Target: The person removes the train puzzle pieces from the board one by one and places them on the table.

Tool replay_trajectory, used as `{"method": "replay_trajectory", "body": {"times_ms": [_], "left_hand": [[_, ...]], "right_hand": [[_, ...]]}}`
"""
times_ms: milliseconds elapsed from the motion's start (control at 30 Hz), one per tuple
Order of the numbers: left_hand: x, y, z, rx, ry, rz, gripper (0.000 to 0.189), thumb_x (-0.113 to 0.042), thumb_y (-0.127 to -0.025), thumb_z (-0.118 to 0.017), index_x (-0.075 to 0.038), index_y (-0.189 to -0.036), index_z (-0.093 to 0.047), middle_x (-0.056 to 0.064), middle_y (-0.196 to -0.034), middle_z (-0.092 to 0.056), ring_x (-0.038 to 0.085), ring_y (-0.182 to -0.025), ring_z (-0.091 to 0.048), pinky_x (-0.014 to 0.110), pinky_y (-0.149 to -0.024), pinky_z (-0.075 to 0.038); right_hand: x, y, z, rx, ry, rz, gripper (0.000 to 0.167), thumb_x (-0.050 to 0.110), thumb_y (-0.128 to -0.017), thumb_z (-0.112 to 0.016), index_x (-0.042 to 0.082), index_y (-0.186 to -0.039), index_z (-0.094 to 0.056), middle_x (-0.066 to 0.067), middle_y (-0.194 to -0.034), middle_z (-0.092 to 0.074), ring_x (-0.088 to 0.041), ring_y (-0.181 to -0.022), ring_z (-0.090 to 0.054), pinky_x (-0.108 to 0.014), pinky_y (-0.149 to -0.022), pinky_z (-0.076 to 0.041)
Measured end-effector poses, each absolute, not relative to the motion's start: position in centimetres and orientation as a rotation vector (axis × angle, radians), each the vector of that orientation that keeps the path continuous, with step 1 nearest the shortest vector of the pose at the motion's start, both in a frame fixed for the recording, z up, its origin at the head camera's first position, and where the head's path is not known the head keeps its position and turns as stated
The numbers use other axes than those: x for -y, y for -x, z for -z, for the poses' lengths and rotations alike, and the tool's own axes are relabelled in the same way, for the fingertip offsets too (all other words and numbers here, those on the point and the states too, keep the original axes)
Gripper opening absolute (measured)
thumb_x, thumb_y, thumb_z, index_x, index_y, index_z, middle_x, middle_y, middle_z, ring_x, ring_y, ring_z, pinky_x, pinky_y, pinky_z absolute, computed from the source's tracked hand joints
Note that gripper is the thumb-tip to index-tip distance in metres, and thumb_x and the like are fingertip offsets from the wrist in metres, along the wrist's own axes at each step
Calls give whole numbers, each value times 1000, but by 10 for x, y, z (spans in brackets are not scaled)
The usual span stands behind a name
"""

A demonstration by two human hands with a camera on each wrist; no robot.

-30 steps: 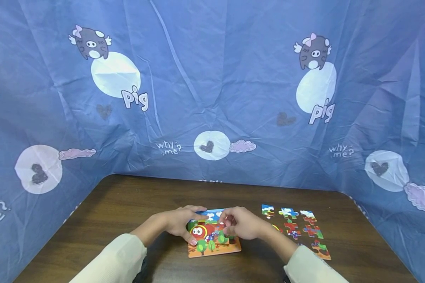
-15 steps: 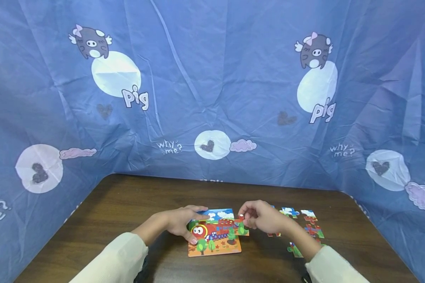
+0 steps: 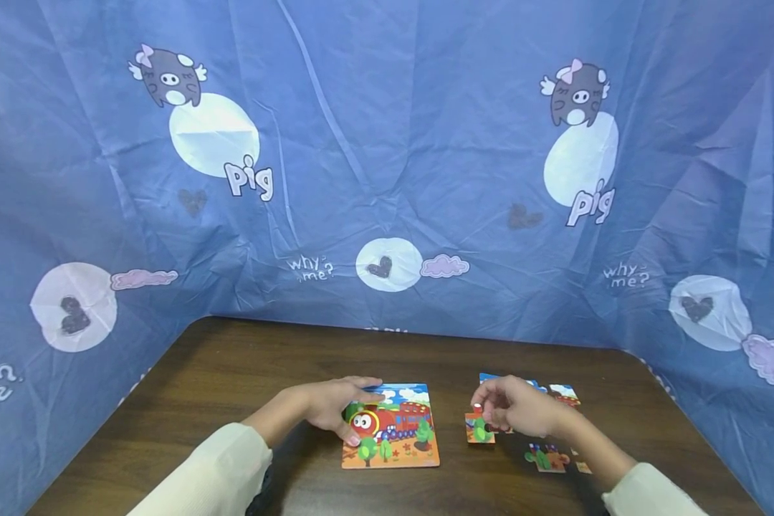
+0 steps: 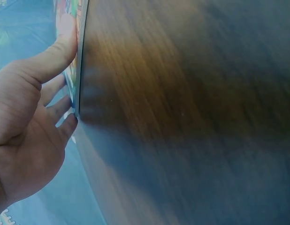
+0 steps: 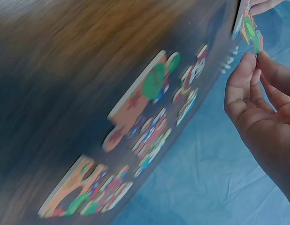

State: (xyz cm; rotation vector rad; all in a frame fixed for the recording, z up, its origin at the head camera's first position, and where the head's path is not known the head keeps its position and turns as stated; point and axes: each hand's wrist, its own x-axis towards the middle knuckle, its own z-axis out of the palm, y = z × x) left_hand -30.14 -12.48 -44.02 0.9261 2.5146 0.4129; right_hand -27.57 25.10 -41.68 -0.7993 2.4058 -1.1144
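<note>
A square train picture board (image 3: 400, 448) lies flat on the table in the head view. My left hand (image 3: 337, 407) rests on its left side, with the thumb near the front and the fingers spread towards the back edge. To the right of the board, my right hand (image 3: 522, 407) pinches a jigsaw piece (image 3: 479, 430) with a green bush on it, between thumb and fingertips. The right wrist view shows the same piece (image 5: 250, 30) held at the fingertips, off the table. Part of the board is hidden under my left hand.
Several loose jigsaw pieces lie right of the board, among them one with a green tree (image 3: 547, 459) and one with a white cloud (image 3: 564, 392). My right hand and forearm hide some. A blue printed cloth (image 3: 387, 179) stands behind the brown table (image 3: 284, 351).
My right hand has lifted the bush piece off the board's picture and carried it right, towards the loose pieces. The board's whole train picture now shows there. My left hand stays in place.
</note>
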Motion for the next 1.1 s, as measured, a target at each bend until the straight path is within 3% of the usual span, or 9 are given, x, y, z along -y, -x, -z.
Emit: {"method": "replay_trajectory", "body": {"times_ms": [267,633,933,1100], "left_hand": [[123,302,437,-2504,-957,-417,86,-32,-80,-87,-23,-155,-47,-1,-169,-23,26,-154,-21,49,-122,-27],[122,305,439,-2487,-944,-410,87,-35,-80,-86,-26,-157,-45,-3,-169,-22,25,-155,-19,49,-122,-27],[124,304,439,-2494,-947,-418,88,-35,-79,-87,-25,-156,-46,-2,-169,-23,26,-155,-20,49,-122,-27],[123,303,439,-2493,-932,-422,88,-33,-77,-88,-27,-155,-47,-3,-169,-24,25,-155,-21,48,-122,-27]], "right_hand": [[-275,269,420,-2351,810,1125,26,-15,-92,-49,-5,-112,-61,-11,-85,-59,-15,-71,-57,-30,-60,-53],[-290,261,437,-2304,756,1160,36,-22,-79,-46,-5,-107,-61,-8,-82,-59,-12,-69,-56,-23,-59,-51],[-285,255,432,-2380,797,1051,18,-7,-91,-68,1,-108,-65,-7,-83,-63,-8,-71,-57,-24,-67,-51],[-284,254,435,-2417,815,1015,15,-3,-91,-70,3,-104,-66,-2,-80,-62,-6,-69,-55,-23,-66,-50]]}}
